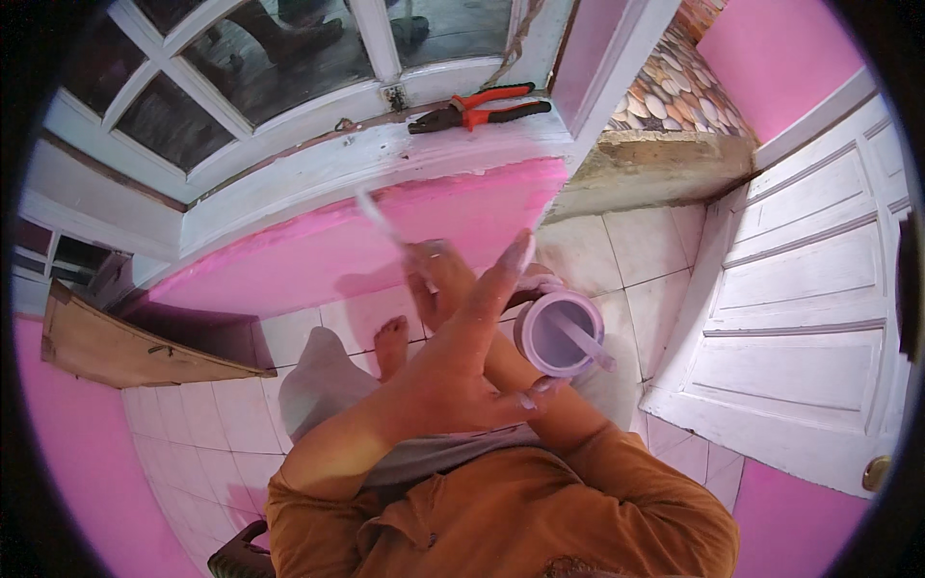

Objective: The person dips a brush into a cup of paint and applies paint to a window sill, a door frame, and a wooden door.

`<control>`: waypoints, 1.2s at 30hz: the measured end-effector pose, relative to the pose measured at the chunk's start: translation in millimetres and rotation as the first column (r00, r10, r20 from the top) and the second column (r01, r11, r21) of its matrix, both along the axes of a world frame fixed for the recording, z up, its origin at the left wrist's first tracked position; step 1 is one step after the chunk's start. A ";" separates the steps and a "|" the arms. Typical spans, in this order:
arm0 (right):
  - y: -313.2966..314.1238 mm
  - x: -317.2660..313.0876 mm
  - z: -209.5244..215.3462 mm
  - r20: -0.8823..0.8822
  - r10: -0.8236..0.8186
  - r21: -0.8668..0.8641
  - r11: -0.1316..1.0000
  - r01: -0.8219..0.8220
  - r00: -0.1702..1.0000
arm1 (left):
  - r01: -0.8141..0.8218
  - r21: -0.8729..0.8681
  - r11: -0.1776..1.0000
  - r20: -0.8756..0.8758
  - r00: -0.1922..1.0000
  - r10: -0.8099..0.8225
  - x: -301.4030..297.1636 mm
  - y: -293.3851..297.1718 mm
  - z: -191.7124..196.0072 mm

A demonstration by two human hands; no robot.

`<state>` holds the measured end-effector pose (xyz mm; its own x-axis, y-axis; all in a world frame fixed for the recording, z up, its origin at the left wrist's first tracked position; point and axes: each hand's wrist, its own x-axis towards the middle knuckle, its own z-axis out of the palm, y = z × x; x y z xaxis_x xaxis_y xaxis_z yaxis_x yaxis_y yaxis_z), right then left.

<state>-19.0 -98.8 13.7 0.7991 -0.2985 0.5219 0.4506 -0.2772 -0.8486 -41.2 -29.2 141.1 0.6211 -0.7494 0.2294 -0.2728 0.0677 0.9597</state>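
Note:
My two forearms cross, the left over the right. My left hand [472, 332] is beside a small pale purple cup [521, 337], its thumb at the near side and paint-smeared fingers around the far side; its index finger points away. A pale flat stick or brush handle [588, 345] leans out of the cup. Reaching forward beneath the left hand, my right hand [436, 275] is closed on a thin white stick [378, 214], blurred, its tip raised toward the pink wall [482, 207]. Part of the right hand is hidden by the left.
Orange-handled pliers [477, 108] lie on the white window sill [318, 164], below a paned window. A white panelled door [800, 318] stands at the right, near a raised step [655, 173]. A brown wooden panel [145, 342] is at the left. My bare foot [391, 345] rests on pale floor tiles.

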 end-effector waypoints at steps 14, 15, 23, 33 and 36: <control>-61.0 -14.2 -43.5 -0.198 0.052 0.344 0.939 0.020 0.979 | -0.081 0.002 0.997 0.168 0.983 0.079 2.7 9.5 2.7; -35.2 -6.3 -40.1 -0.136 -0.026 -0.015 1.000 0.024 0.990 | -0.095 0.021 0.995 0.179 0.980 0.090 2.2 10.4 3.1; 12.1 17.5 -32.4 -0.055 0.120 -0.095 0.988 -0.125 0.991 | -0.017 -0.103 0.995 0.077 0.997 0.025 3.0 11.4 -1.1; -114.0 8.5 -15.0 -0.028 -0.498 -0.005 0.867 0.498 0.867 | -0.068 -0.057 0.996 0.144 0.987 0.075 6.4 11.9 13.8; -161.5 -0.4 -56.0 -0.066 0.304 0.374 0.891 -0.259 0.950 | -0.012 -0.102 0.995 0.129 0.991 0.026 8.8 0.3 9.5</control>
